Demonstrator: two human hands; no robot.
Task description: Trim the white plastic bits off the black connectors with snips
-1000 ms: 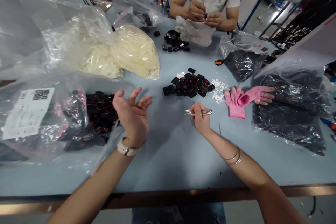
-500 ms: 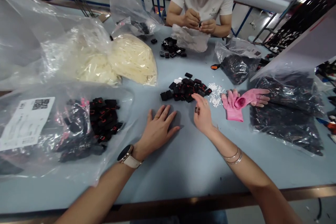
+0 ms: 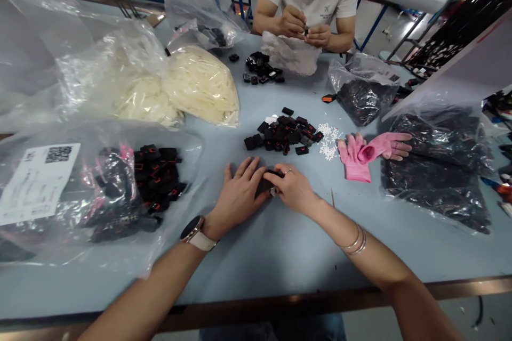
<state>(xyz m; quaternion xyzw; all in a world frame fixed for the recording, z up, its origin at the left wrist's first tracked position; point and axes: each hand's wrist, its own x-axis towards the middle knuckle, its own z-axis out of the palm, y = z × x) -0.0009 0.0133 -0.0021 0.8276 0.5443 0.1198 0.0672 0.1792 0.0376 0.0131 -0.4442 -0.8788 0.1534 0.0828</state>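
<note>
My left hand (image 3: 239, 195) lies palm down on the blue table (image 3: 280, 245), fingers stretched forward, its fingertips touching a small black part (image 3: 267, 181). My right hand (image 3: 294, 189) comes in from the right with fingers curled over the same black part, and something small and metallic shows under them. Both hands meet just in front of a pile of black parts with red marks (image 3: 285, 134). A scatter of tiny white pieces (image 3: 330, 141) lies right of that pile.
A clear bag of black parts (image 3: 132, 186) lies at my left, bags of white parts (image 3: 200, 82) behind it. Pink gloves (image 3: 366, 153) and dark bags (image 3: 440, 170) sit at right. Across the table a person's hands (image 3: 304, 26) work on a small part.
My left hand went from raised palm up to flat on the table. My right hand reached to the pile, then drew back with a black part to meet the left fingertips.
</note>
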